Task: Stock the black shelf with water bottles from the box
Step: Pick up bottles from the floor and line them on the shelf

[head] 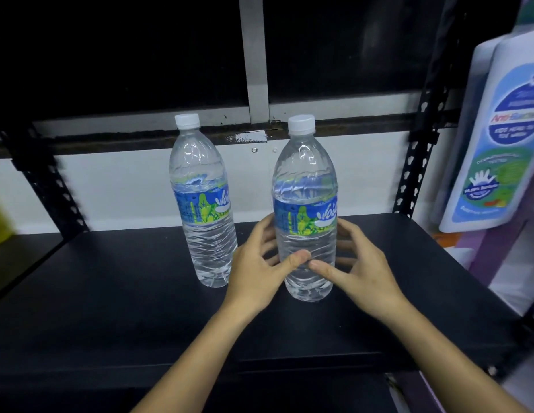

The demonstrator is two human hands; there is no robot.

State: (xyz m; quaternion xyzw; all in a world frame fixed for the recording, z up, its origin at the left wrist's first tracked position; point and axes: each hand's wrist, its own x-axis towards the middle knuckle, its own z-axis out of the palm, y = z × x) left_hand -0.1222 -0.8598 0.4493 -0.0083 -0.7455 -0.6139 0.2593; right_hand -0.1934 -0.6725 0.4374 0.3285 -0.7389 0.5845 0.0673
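Observation:
Two clear water bottles with white caps and blue-green labels stand upright on the black shelf (111, 293). The left bottle (204, 201) stands alone, further back. The right bottle (306, 204) stands nearer to me, between my hands. My left hand (257, 269) cups its lower left side, thumb pressed on the front. My right hand (358, 266) cups the lower right side, with its thumb tip touching the front just below the left thumb. The fingers of both hands curve round behind the bottle. No box is in view.
Black perforated shelf posts rise at the back left (51, 192) and back right (414, 174). A large white bottle with a blue label (504, 138) hangs close at the right. A white wall panel (125, 186) lies behind the shelf.

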